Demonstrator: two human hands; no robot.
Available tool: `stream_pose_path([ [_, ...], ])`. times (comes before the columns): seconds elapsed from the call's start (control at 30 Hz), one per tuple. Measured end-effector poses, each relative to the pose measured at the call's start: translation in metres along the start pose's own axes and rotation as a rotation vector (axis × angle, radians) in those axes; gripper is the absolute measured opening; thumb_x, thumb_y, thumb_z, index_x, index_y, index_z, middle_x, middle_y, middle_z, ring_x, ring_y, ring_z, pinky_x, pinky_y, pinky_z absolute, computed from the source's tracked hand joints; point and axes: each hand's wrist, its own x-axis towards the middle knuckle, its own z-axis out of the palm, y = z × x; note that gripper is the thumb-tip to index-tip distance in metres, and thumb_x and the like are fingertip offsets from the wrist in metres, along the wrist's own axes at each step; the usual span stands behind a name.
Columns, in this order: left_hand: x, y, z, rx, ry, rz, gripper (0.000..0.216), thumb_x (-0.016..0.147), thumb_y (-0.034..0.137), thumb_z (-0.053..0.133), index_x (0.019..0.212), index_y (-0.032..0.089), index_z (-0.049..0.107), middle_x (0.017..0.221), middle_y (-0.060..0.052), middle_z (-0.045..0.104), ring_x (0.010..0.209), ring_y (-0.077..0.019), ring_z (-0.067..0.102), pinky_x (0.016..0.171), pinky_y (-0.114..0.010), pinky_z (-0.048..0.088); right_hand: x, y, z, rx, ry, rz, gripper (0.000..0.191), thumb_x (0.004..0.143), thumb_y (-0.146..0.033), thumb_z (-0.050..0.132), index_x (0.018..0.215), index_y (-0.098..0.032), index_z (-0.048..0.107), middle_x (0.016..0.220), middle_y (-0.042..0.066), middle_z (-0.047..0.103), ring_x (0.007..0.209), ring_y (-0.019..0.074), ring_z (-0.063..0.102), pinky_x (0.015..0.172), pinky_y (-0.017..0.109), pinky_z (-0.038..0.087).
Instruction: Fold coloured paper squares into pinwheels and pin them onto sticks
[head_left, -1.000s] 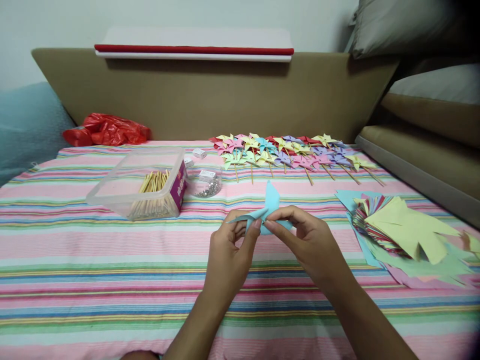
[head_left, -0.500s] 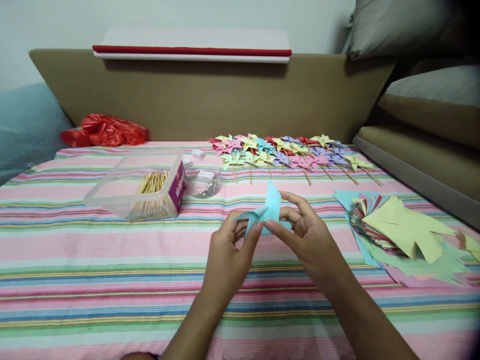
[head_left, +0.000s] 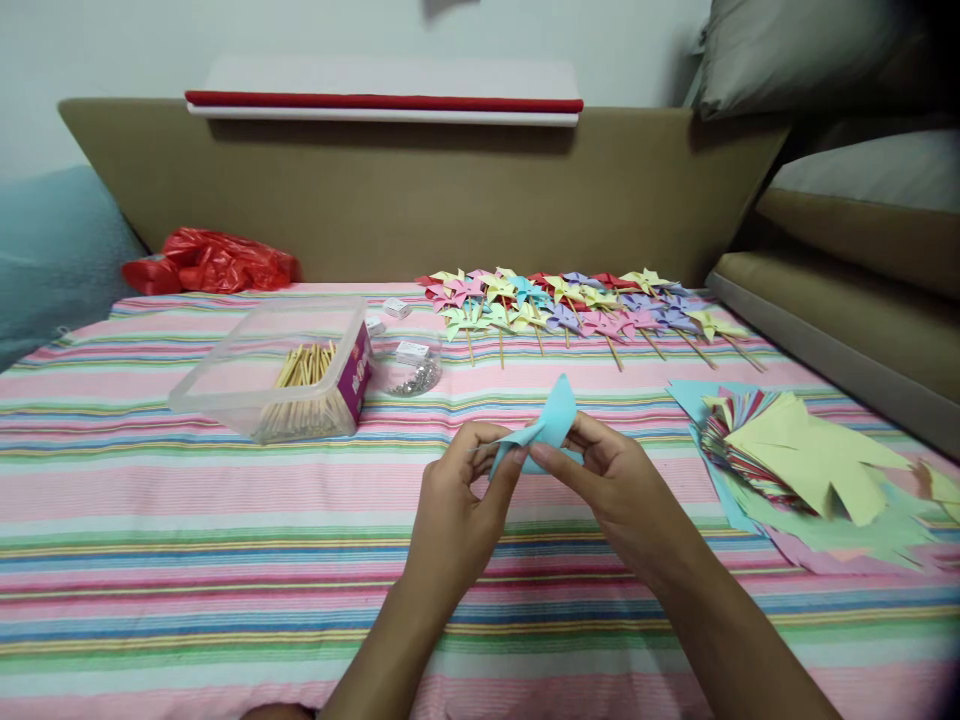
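Light-blue paper (head_left: 558,412) sits at the centre of my view, partly folded, one blade upright, and I see no stick on it. Finished pinwheels (head_left: 606,324) on sticks lie at one o'clock from the hands; uncurled cut sheets (head_left: 817,455) wait in a stack at three, and loose sticks (head_left: 306,365) fill a clear tub (head_left: 355,378) near ten, so I judge plenty remains. I have the left hand (head_left: 454,510) pinching the paper's left side, thumb against fingers; the right hand (head_left: 626,485) pinches its right side, thumbtips close together.
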Motion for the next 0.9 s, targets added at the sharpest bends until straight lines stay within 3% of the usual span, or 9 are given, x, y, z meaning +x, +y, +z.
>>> stream_pose_path([
  [0.37,0.000,-0.002,-0.003,0.026,-0.003,0.047,0.004,0.098,0.026,0.059,0.098,0.022,0.058,0.088,0.001,0.066,0.088,-0.0131,0.066,0.077,-0.024,0.048,0.004,0.008,0.002,-0.018,0.076,-0.049,0.010,0.086,-0.034,0.074,0.088,-0.024,0.071,0.089,0.000,0.071,0.090,0.0179,0.065,0.082,0.030,0.049],
  [0.57,0.001,0.000,-0.002,0.028,0.004,0.014,0.007,0.098,0.029,0.058,0.101,0.022,0.056,0.092,-0.001,0.068,0.095,-0.0165,0.067,0.085,-0.028,0.048,0.001,0.010,0.002,-0.238,0.123,-0.091,0.012,0.090,-0.036,0.069,0.090,-0.024,0.071,0.091,0.001,0.072,0.090,0.0201,0.063,0.080,0.032,0.047],
  [0.73,0.001,0.002,-0.009,0.227,-0.003,-0.023,0.011,0.099,0.034,0.056,0.098,0.023,0.056,0.073,0.003,0.057,0.079,-0.0161,0.061,0.068,-0.026,0.042,0.001,0.011,0.004,-0.313,0.116,-0.120,0.014,0.091,-0.036,0.066,0.088,-0.023,0.070,0.086,0.001,0.072,0.082,0.0187,0.063,0.075,0.031,0.046],
  [0.9,0.003,0.001,-0.012,0.491,0.033,0.010,0.020,0.099,0.035,0.054,0.083,0.023,0.050,0.070,0.004,0.053,0.065,-0.0143,0.050,0.060,-0.027,0.035,0.005,0.019,0.009,-0.267,0.161,-0.092,0.016,0.089,-0.036,0.067,0.086,-0.021,0.068,0.086,0.002,0.072,0.083,0.0198,0.064,0.076,0.032,0.047],
])
